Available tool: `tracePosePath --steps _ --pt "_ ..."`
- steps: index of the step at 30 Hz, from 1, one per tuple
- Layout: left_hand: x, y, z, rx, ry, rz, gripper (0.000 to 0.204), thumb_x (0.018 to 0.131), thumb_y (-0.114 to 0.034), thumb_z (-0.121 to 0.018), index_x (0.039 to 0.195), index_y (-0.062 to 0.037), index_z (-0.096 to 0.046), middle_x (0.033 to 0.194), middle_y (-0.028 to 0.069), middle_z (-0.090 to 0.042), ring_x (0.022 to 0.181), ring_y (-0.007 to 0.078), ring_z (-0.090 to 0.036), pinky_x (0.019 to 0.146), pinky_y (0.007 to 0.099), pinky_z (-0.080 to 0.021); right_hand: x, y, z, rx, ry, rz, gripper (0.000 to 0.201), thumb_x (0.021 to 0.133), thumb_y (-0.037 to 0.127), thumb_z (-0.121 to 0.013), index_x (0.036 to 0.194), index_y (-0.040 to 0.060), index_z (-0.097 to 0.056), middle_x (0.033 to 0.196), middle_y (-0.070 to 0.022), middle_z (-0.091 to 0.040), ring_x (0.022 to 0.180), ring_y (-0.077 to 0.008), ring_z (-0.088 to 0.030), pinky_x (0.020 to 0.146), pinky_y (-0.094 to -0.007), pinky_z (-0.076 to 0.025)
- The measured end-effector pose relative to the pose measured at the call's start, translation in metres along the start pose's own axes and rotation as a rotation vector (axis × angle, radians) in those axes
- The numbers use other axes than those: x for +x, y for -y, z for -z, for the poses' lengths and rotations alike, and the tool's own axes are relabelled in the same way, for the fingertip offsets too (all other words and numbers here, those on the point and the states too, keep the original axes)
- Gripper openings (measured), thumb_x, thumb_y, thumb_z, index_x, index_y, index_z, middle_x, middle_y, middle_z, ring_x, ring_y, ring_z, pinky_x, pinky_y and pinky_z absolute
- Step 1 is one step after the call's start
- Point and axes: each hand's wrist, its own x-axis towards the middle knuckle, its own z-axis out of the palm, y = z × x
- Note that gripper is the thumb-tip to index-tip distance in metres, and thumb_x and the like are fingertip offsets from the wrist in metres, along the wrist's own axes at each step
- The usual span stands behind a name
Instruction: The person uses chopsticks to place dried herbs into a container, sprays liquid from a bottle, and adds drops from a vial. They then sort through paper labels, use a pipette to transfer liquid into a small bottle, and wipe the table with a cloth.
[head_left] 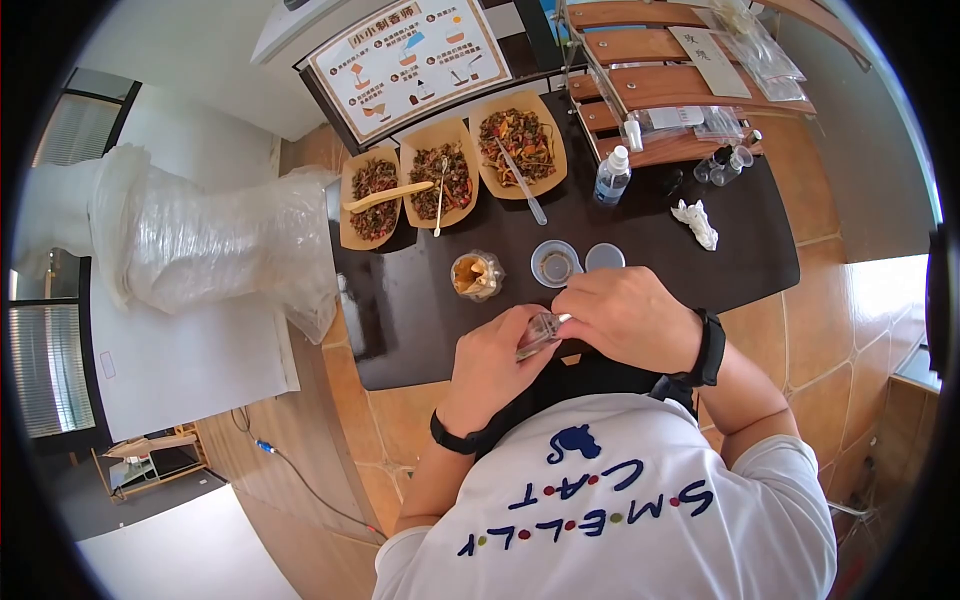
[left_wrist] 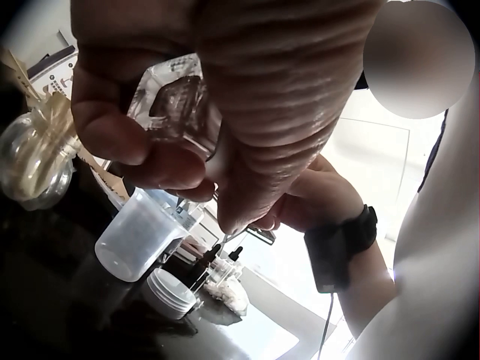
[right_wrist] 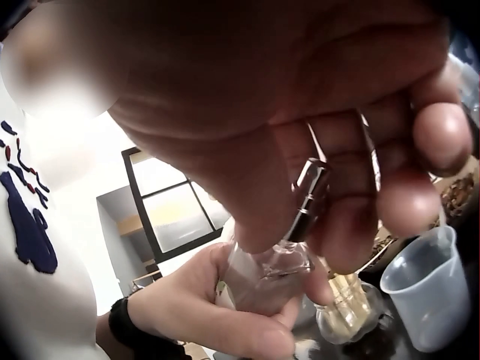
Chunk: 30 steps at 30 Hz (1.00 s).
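Note:
Close to the table's front edge, in the head view, my left hand point(head_left: 493, 368) grips a small clear glass bottle point(head_left: 540, 336) by its body. My right hand point(head_left: 632, 315) is at the bottle's neck, its thumb and fingers pinching a slim silver spray top point(right_wrist: 309, 196). That top stands over the glass neck in the right wrist view. In the left wrist view my palm and fingers cover much of the bottle. Just beyond the hands are a translucent plastic measuring cup point(right_wrist: 431, 304), a small round white container point(head_left: 605, 257) and a glass jar point(head_left: 480, 280) with pale pieces in it.
Three paper trays with dried plant mix stand along the back, a wooden utensil point(head_left: 390, 196) and a pipette point(head_left: 522, 182) lying across them. At right are a spray bottle point(head_left: 612, 178), crumpled tissue point(head_left: 697, 224), small glass bottles point(head_left: 727, 165) and a wooden rack point(head_left: 660, 85).

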Motion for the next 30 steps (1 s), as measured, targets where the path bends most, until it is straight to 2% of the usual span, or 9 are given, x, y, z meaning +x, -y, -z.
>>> tracePosePath --steps 2,5,8,11,18,20,21,25,30 --pt "-0.001 0.001 0.001 0.005 0.029 0.021 0.034 0.082 -0.023 -0.082 0.110 -0.0100 -0.067 0.078 0.0092 -0.069 0.069 0.0279 -0.068 0.063 0.0347 -0.054 0.000 -0.004 0.002 -0.028 0.057 0.003 0.022 0.078 0.015 -0.077 0.090 0.0049 -0.060 0.092 -0.0089 -0.060 0.082 -0.0293 -0.064 0.068 -0.0393 -0.051" --pt "-0.005 0.004 0.003 0.009 0.020 0.048 0.035 0.082 -0.022 -0.083 0.110 -0.0101 -0.066 0.079 0.0090 -0.069 0.069 0.0274 -0.069 0.064 0.0340 -0.054 0.002 -0.007 0.018 -0.008 -0.095 0.045 0.020 0.075 0.012 -0.077 0.088 0.0051 -0.063 0.089 -0.0076 -0.057 0.085 -0.0291 -0.060 0.073 -0.0393 -0.050" --pt "-0.009 0.010 0.005 -0.006 -0.015 0.070 0.036 0.080 -0.019 -0.084 0.109 -0.0093 -0.066 0.079 0.0088 -0.069 0.069 0.0269 -0.069 0.064 0.0326 -0.054 -0.006 -0.011 0.033 0.052 -0.210 -0.079 0.018 0.072 0.007 -0.078 0.087 0.0052 -0.070 0.086 -0.0051 -0.053 0.085 -0.0282 -0.055 0.080 -0.0396 -0.045" --pt "-0.013 0.013 0.008 -0.042 -0.063 0.089 0.036 0.079 -0.016 -0.085 0.109 -0.0078 -0.066 0.081 0.0096 -0.070 0.071 0.0253 -0.070 0.066 0.0306 -0.054 -0.021 -0.023 0.037 -0.040 -0.197 -0.138 0.019 0.073 0.007 -0.079 0.090 0.0052 -0.070 0.084 -0.0056 -0.054 0.085 -0.0277 -0.056 0.077 -0.0391 -0.044" --pt "-0.019 0.018 0.012 -0.110 -0.102 0.131 0.032 0.081 -0.016 -0.083 0.108 -0.0090 -0.067 0.089 0.0092 -0.073 0.077 0.0255 -0.073 0.068 0.0313 -0.056 -0.044 -0.049 0.030 0.061 -0.310 -0.308 0.018 0.079 0.009 -0.079 0.095 0.0047 -0.072 0.080 -0.0085 -0.062 0.074 -0.0257 -0.060 0.070 -0.0370 -0.046" --pt "-0.020 0.019 0.012 -0.113 -0.103 0.180 0.034 0.081 -0.013 -0.084 0.109 -0.0044 -0.066 0.089 0.0098 -0.072 0.078 0.0166 -0.069 0.073 0.0282 -0.054 -0.050 -0.066 0.021 0.067 -0.337 -0.388 0.017 0.080 0.009 -0.077 0.096 0.0039 -0.071 0.083 -0.0093 -0.064 0.074 -0.0263 -0.061 0.069 -0.0364 -0.048" --pt "-0.020 0.019 0.012 -0.119 -0.095 0.172 0.034 0.081 -0.013 -0.084 0.109 -0.0044 -0.066 0.089 0.0098 -0.072 0.078 0.0166 -0.069 0.073 0.0282 -0.054 -0.053 -0.076 0.015 0.080 -0.359 -0.456 0.017 0.082 0.008 -0.076 0.098 0.0031 -0.071 0.086 -0.0101 -0.066 0.074 -0.0268 -0.063 0.067 -0.0359 -0.049" --pt "-0.022 0.019 0.011 -0.166 -0.095 0.214 0.034 0.082 -0.012 -0.084 0.110 -0.0034 -0.066 0.090 0.0086 -0.072 0.079 0.0138 -0.068 0.072 0.0274 -0.054 -0.057 -0.100 -0.008 0.069 -0.437 -0.499 0.019 0.082 0.010 -0.076 0.100 0.0043 -0.071 0.084 -0.0113 -0.069 0.069 -0.0255 -0.064 0.066 -0.0346 -0.051" --pt "-0.023 0.019 0.011 -0.173 -0.086 0.225 0.035 0.083 -0.012 -0.084 0.111 -0.0033 -0.065 0.089 0.0081 -0.071 0.078 0.0133 -0.067 0.072 0.0272 -0.054 -0.057 -0.111 -0.017 0.010 -0.399 -0.531 0.021 0.079 0.012 -0.077 0.098 0.0063 -0.071 0.078 -0.0097 -0.067 0.069 -0.0276 -0.064 0.067 -0.0381 -0.050"
